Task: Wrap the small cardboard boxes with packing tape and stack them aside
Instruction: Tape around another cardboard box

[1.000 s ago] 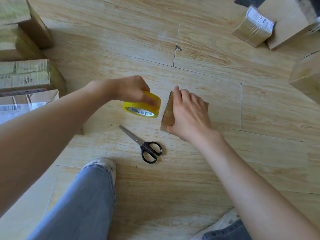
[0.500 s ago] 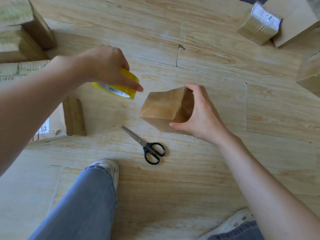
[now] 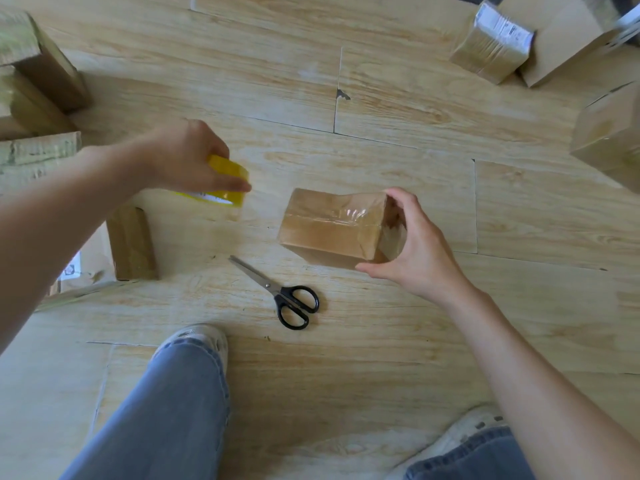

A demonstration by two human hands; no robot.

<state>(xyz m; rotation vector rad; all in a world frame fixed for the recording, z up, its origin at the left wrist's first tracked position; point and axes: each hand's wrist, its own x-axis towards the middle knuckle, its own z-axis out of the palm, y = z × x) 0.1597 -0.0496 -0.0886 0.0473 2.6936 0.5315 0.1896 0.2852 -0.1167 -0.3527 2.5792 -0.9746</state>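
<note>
Glossy clear tape covers the brown cardboard box [image 3: 329, 230] at mid-floor [image 3: 398, 109]. Right hand [image 3: 412, 247] grasps its right end. Left hand [image 3: 187, 161] grips a yellow tape roll [image 3: 227, 183]. Black-handled scissors [image 3: 280, 294] lie just before the box.

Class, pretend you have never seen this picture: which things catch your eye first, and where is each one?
The bright yellow tape roll stands out left of centre, gripped by the left hand. At the centre, the right hand holds a glossy tape-wrapped cardboard box by its right end. Black-handled scissors lie on the wooden floor just below them.
</note>
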